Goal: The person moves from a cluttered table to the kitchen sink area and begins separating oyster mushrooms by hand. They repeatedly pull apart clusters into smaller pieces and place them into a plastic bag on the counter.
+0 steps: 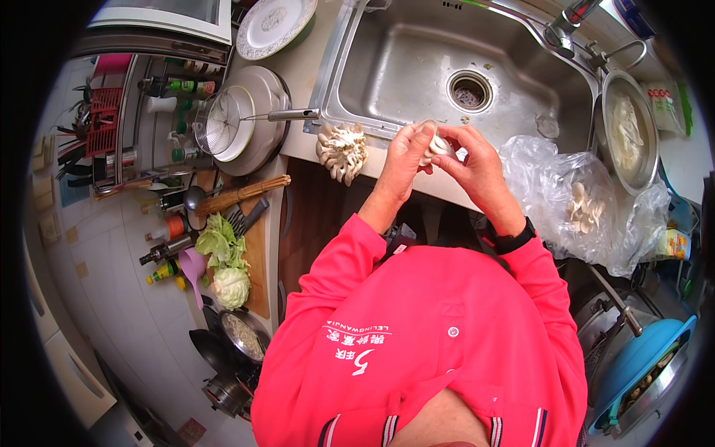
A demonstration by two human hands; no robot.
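Both my hands meet over the front edge of the steel sink (417, 59). Between them is a small piece of pale oyster mushroom (438, 148). My left hand (407, 153) has its thumb and fingers closed on the piece. From the other side, my right hand (477, 162) pinches it too. Just left of my left hand, a larger mushroom cluster (342, 153) lies on the counter edge with its stems fanned out. Right of my right hand, a clear plastic bag (540, 175) bears a few loose mushrooms (586, 207).
A metal basin (629, 134) with a pale bag in it stands right of the sink. To the left, a wire strainer (223, 123) rests on stacked bowls, its handle reaching toward the sink. Cabbage (230, 287) sits on a cutting board farther left. A blue basin (633, 365) is lower right.
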